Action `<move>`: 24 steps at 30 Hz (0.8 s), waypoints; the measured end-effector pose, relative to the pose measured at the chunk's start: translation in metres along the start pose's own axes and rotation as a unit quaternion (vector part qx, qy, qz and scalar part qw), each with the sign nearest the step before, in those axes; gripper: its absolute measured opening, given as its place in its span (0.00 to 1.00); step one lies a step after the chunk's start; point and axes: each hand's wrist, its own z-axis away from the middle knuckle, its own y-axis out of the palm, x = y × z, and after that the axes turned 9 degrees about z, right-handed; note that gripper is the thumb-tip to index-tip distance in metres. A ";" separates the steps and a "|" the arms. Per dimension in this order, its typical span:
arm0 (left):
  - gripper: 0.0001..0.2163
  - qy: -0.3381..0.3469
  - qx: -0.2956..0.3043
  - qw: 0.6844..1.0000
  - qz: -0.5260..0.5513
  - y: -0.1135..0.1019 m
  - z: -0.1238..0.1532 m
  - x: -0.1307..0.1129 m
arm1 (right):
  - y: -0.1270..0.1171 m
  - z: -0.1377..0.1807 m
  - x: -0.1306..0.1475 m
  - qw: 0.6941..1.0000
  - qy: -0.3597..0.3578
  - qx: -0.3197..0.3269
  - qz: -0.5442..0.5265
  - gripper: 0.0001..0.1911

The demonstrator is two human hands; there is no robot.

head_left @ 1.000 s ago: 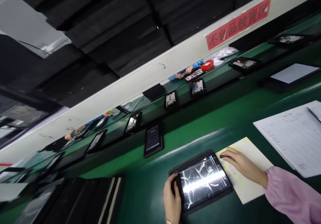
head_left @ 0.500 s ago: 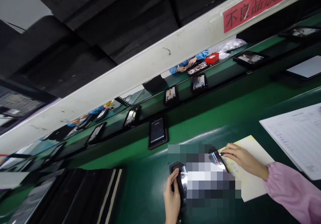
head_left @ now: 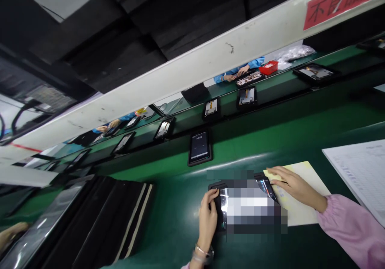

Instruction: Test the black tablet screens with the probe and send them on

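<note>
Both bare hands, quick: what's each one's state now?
Left hand: closed on the left edge of the black-cased rectangular tablet.
Right hand: over the pale yellow paper sheet, fingers extended; whether it holds anything cannot be told.

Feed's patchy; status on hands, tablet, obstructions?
Left fingers on tablet, left edge. Right fingers over yellow-marked paper, tablet contact unclear. Tablet screen-up on green tabletop, middle hidden by pixelation.

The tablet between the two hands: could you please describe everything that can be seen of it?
The dark-rimmed tablet lies screen up on the green worktop. Most of it is hidden by pixelation; the visible ends look glossy, the left with bright glare, the right with small blue and red marks. The left hand holds its left end. The right hand is over the yellowish paper by the tablet's right end; contact is unclear.
</note>
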 end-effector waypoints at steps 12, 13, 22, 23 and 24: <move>0.08 0.346 0.265 0.893 -0.110 0.079 0.018 -0.109 | 0.003 0.004 -0.008 0.994 -0.065 -0.091 0.009 0.16; 0.06 0.335 0.237 0.905 -0.112 0.079 0.018 -0.106 | 0.002 0.004 -0.009 0.993 -0.065 -0.100 0.005 0.16; 0.07 0.399 0.224 0.879 -0.132 0.083 0.029 -0.109 | -0.004 0.003 -0.003 0.991 -0.060 -0.120 0.016 0.16; 0.07 0.393 0.226 0.881 -0.137 0.083 0.030 -0.110 | -0.006 0.003 -0.001 0.992 -0.066 -0.106 0.025 0.16; 0.07 0.380 0.226 0.886 -0.140 0.082 0.031 -0.110 | -0.007 0.002 0.001 0.993 -0.075 -0.087 0.034 0.16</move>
